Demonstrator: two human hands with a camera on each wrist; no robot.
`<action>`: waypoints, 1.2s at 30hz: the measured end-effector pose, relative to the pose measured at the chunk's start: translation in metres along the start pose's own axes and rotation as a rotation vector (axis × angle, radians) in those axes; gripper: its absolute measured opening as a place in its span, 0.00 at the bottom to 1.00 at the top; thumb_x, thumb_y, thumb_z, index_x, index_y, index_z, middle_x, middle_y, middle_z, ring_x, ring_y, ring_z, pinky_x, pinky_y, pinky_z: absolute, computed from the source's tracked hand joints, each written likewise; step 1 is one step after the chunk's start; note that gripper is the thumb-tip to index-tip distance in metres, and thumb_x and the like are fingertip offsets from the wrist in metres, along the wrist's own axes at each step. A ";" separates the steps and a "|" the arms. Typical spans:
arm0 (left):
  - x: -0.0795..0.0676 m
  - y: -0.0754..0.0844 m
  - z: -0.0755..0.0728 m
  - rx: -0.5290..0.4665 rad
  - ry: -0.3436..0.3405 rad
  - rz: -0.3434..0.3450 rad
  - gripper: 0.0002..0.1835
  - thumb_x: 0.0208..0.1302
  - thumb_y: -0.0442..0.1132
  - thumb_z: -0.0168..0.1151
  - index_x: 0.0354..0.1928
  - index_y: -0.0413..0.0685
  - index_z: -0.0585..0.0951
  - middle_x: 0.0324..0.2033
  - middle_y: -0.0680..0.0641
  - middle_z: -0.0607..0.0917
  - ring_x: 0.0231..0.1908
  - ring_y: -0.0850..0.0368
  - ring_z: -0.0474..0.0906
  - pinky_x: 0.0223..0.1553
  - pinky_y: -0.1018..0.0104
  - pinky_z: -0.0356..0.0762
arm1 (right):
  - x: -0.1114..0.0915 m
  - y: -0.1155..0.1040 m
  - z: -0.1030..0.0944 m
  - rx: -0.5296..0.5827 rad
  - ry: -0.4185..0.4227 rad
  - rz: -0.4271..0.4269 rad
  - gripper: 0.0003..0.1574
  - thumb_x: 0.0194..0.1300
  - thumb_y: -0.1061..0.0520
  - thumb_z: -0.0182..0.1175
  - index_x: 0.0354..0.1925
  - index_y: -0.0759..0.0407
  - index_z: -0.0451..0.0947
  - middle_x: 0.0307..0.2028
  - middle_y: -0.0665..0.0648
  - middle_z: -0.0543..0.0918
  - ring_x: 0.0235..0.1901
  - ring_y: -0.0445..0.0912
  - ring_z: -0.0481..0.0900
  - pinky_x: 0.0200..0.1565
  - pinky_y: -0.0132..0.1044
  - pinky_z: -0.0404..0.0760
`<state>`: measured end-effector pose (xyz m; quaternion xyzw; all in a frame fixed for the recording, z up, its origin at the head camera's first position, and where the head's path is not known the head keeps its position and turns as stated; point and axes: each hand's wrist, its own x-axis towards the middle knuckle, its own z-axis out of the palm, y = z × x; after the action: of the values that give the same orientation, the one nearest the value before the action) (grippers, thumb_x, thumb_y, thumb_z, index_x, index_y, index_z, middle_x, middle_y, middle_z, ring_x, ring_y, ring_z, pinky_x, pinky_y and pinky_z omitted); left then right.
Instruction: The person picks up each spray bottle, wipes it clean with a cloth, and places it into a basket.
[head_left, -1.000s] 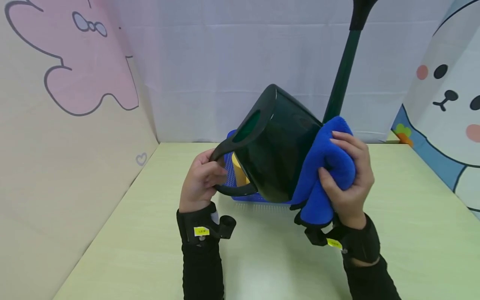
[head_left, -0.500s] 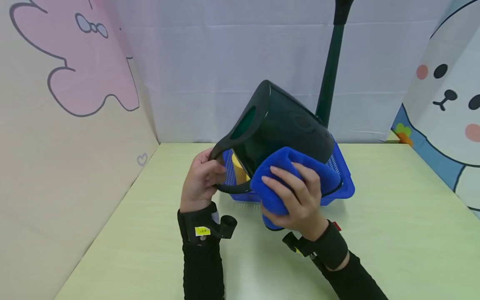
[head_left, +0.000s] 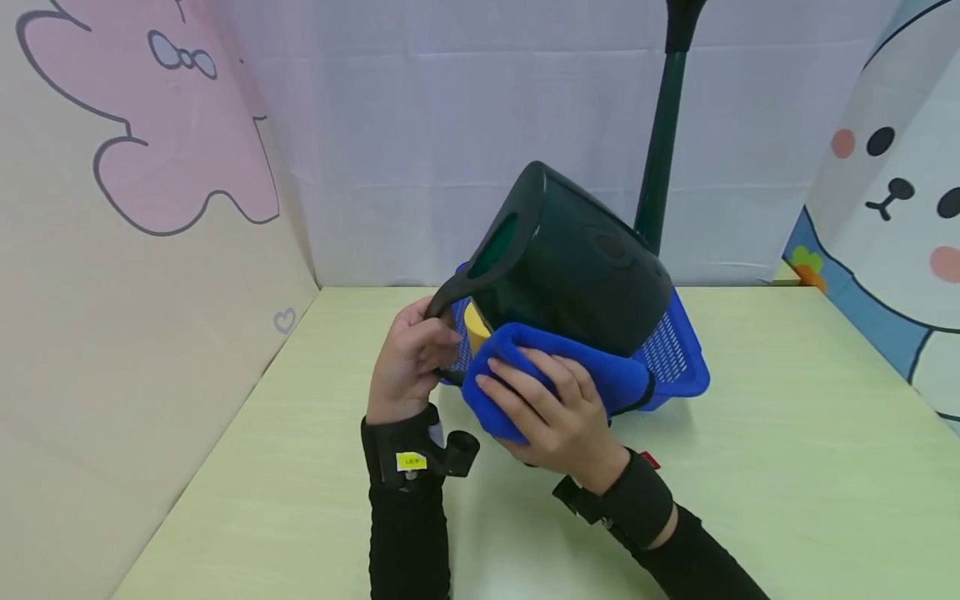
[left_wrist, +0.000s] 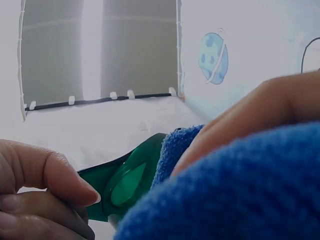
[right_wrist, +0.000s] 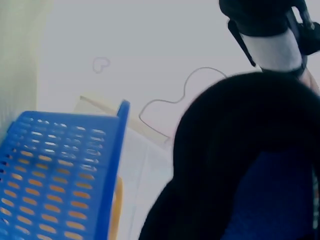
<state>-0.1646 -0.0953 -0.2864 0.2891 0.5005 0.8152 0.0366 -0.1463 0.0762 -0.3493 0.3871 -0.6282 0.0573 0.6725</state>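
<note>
A dark green watering can (head_left: 577, 258) is held tilted in the air, its long spout (head_left: 662, 158) pointing up at the right. My left hand (head_left: 408, 358) grips its handle (head_left: 453, 292) with curled fingers. A folded blue cloth (head_left: 517, 350) lies against the can's lower side near the handle, held in my right hand (head_left: 555, 408) with fingers spread over it. In the left wrist view the cloth (left_wrist: 235, 195) covers part of the green can (left_wrist: 132, 180). The right wrist view is mostly blocked by a dark edge and the cloth.
Behind the can, a blue perforated basket (head_left: 678, 358) stands on the pale green table (head_left: 795, 467). A yellow thing (head_left: 476, 329) shows inside it. A white cloth backdrop (head_left: 420, 150) and printed side panels close off the back and sides.
My right hand has moved the blue cloth from the can's base at the right, leftward along its underside toward the handle. The can has shifted slightly left, with my left hand still on the handle.
</note>
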 end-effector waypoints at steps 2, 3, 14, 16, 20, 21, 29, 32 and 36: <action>0.001 -0.001 0.000 -0.006 -0.007 0.000 0.13 0.49 0.23 0.42 0.19 0.49 0.69 0.08 0.56 0.61 0.08 0.62 0.52 0.13 0.68 0.42 | 0.001 0.004 -0.001 0.018 0.025 0.025 0.27 0.48 0.41 0.56 0.43 0.55 0.77 0.43 0.57 0.80 0.46 0.56 0.72 0.43 0.48 0.71; 0.001 -0.001 0.000 -0.010 -0.011 -0.002 0.13 0.49 0.23 0.42 0.19 0.49 0.69 0.08 0.56 0.61 0.08 0.62 0.52 0.13 0.68 0.42 | 0.001 0.006 -0.002 0.027 0.043 0.038 0.27 0.48 0.41 0.56 0.42 0.55 0.77 0.43 0.57 0.80 0.45 0.56 0.72 0.43 0.48 0.71; -0.002 0.003 -0.001 0.006 -0.039 -0.042 0.14 0.48 0.23 0.42 0.18 0.50 0.69 0.09 0.55 0.61 0.09 0.62 0.52 0.14 0.67 0.42 | 0.012 0.036 -0.024 0.306 0.289 0.416 0.25 0.48 0.41 0.58 0.33 0.61 0.76 0.40 0.61 0.79 0.45 0.58 0.72 0.49 0.48 0.70; -0.003 0.004 -0.002 0.015 -0.049 -0.044 0.14 0.49 0.23 0.42 0.18 0.50 0.70 0.09 0.55 0.61 0.09 0.61 0.52 0.15 0.67 0.42 | 0.014 0.043 -0.030 0.390 0.322 0.502 0.27 0.47 0.41 0.60 0.33 0.64 0.75 0.40 0.61 0.79 0.45 0.58 0.72 0.51 0.46 0.69; -0.005 0.005 -0.002 0.034 -0.073 -0.038 0.14 0.50 0.23 0.42 0.20 0.50 0.72 0.10 0.55 0.61 0.09 0.61 0.52 0.14 0.66 0.42 | 0.015 0.057 -0.042 0.537 0.377 0.681 0.29 0.45 0.46 0.62 0.35 0.70 0.74 0.43 0.59 0.79 0.46 0.55 0.72 0.52 0.43 0.68; -0.006 0.005 -0.002 0.035 -0.079 -0.037 0.14 0.50 0.23 0.42 0.21 0.50 0.72 0.10 0.55 0.61 0.09 0.61 0.52 0.14 0.66 0.42 | 0.014 0.061 -0.045 0.574 0.386 0.732 0.27 0.45 0.49 0.62 0.36 0.71 0.74 0.43 0.58 0.79 0.46 0.55 0.72 0.52 0.42 0.68; -0.008 0.007 -0.003 0.048 -0.086 -0.051 0.14 0.49 0.24 0.42 0.21 0.49 0.72 0.10 0.54 0.60 0.10 0.61 0.52 0.14 0.67 0.42 | 0.004 0.076 -0.055 0.752 0.409 0.920 0.23 0.41 0.65 0.54 0.41 0.70 0.74 0.46 0.54 0.79 0.49 0.54 0.70 0.52 0.40 0.68; -0.007 0.006 -0.003 0.061 -0.060 -0.056 0.13 0.49 0.24 0.42 0.20 0.50 0.71 0.10 0.55 0.60 0.09 0.61 0.52 0.14 0.67 0.42 | 0.007 0.069 -0.050 0.622 0.353 0.815 0.24 0.43 0.57 0.59 0.39 0.71 0.73 0.45 0.56 0.79 0.48 0.54 0.71 0.52 0.42 0.69; -0.005 0.005 -0.002 0.056 -0.042 -0.059 0.13 0.48 0.23 0.42 0.20 0.49 0.71 0.09 0.56 0.60 0.09 0.62 0.52 0.14 0.66 0.42 | 0.013 0.056 -0.042 0.392 0.303 0.603 0.29 0.46 0.43 0.60 0.36 0.66 0.74 0.43 0.59 0.79 0.45 0.57 0.72 0.51 0.47 0.70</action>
<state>-0.1603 -0.1016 -0.2850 0.2924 0.5307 0.7931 0.0628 -0.1416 0.1340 -0.3088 0.2931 -0.5845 0.4279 0.6240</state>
